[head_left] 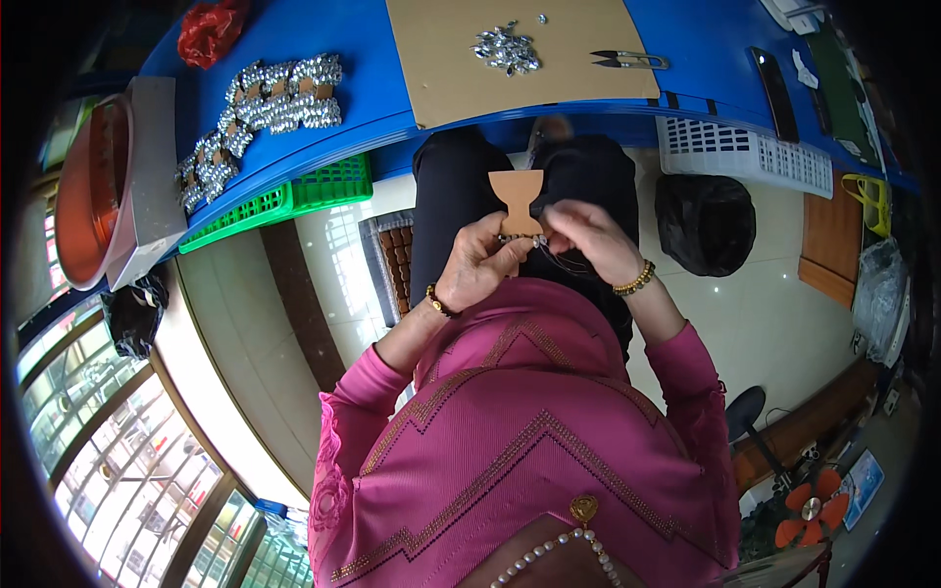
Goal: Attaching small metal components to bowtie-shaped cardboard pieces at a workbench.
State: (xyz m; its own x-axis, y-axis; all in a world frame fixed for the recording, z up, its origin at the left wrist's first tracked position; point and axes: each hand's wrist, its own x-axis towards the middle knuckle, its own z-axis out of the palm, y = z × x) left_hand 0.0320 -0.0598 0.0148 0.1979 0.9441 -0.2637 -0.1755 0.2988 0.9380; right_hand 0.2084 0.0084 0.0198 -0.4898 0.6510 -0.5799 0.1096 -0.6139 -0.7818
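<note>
Above my lap, my left hand (477, 261) pinches the lower end of a brown cardboard card (517, 188) with a narrowed waist. A short row of small shiny beads (522, 238) lies along the card's bottom edge by my left thumb. My right hand (594, 241) is closed close against the card's lower right side, its fingers curled; what it pinches is too small to make out. A thin dark strand (570, 263) hangs below the right fingers. On the table ahead, a loose pile of clear faceted gems (508, 51) rests on a flat cardboard sheet (441, 86).
Snips (629, 60) lie on the sheet's right side. Wound gem bundles (294, 93) and a red plastic bag (210, 31) sit left on the blue table (368, 73). A phone (774, 95) lies right. Below stand green (284, 201) and white baskets (745, 150) and a black bag-lined bin (706, 223).
</note>
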